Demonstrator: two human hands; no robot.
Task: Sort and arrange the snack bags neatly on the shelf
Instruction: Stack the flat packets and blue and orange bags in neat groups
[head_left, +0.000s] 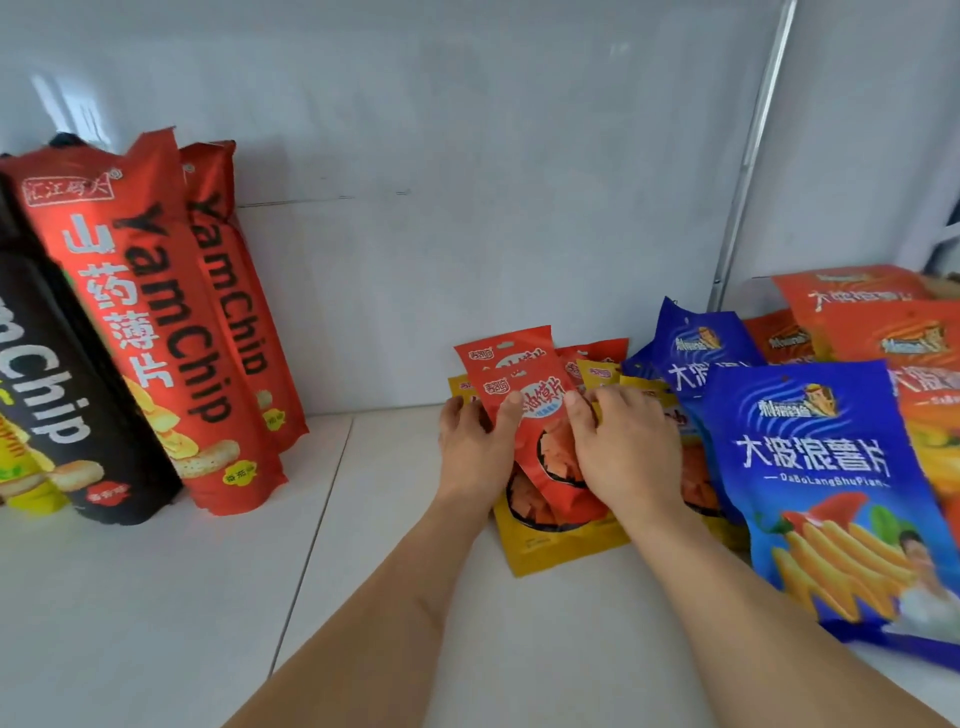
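Both the left hand (475, 441) and right hand (623, 447) pinched the small red snack bag (535, 415), probably light, crinkly and slippery, best gripped at its edges.

Left grip (475, 441) and right grip (626, 447) both curled, forearms extended.

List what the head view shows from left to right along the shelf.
Black YamChip bag → tall red YamChip bag → left hand → small red snack pouch held by both hands → right hand → big blue potato-chip bag.
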